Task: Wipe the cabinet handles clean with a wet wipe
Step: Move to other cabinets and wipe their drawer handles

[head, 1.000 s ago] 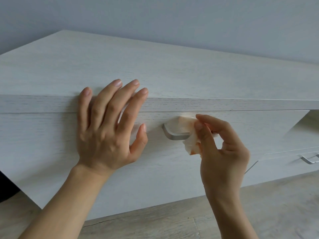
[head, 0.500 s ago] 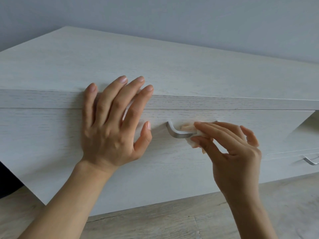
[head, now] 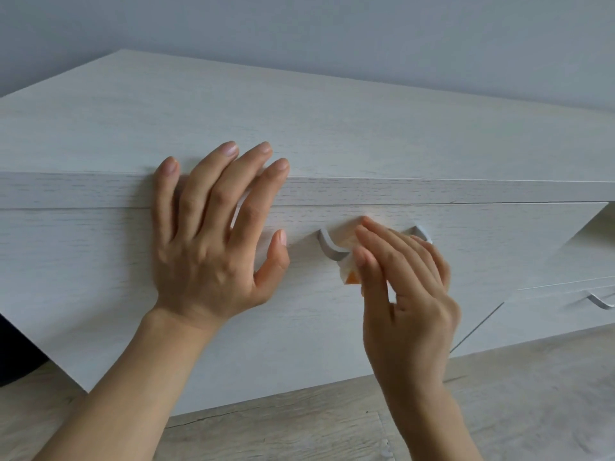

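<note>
Now the right hand, pinching the wet wipe, is baring the handle's right end; the left hand is staying flat.

Pale wood floor carries 1 white cabinet.

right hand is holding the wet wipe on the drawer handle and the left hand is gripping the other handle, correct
No. In the head view the left hand grips no handle: it lies flat, fingers straight, on the drawer front beside the drawer handle. The other handle, lower right, is untouched. The right hand does hold the wet wipe on the drawer handle.
</note>
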